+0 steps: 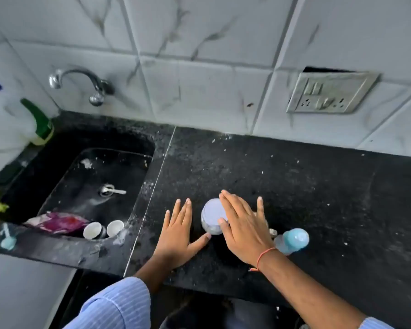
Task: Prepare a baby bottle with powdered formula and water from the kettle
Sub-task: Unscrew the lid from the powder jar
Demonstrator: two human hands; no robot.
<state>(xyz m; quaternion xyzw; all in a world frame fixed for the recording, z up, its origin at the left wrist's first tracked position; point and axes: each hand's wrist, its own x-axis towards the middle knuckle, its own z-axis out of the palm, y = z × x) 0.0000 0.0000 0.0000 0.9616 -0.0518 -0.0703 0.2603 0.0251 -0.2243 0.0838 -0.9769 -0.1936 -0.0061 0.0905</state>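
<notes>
Stuff hiding under your right hand point(243, 230) is the hard part: something metallic pokes out past its far edge and by the little-finger side, but I can't tell what it is. Whole shot is a bit soft too.

Your right hand is spread flat, palm down, fingers together and pointing away from you, hovering partly over a clear jar point(211, 216) with a pale lid. The thumb tip sits against the jar's rim, but nothing's wrapped around it, so that hand is slack, not gripping. Your left hand point(179, 233) is just on the other side of the jar, flat on the black counter point(294, 186), fingers splayed forward, thumb stretched toward the jar's base, holding nothing.

The baby bottle point(292, 241) is just beyond your right wrist, on its outer side, lying tipped over on the counter. Its long axis runs roughly sideways, blue cap end pointing away from your hand, and the clear body is partly tucked behind the wrist with the orange thread point(265, 255).

Off past your left hand there's the sink point(138, 143) with two small cups point(103, 229) in it.
</notes>
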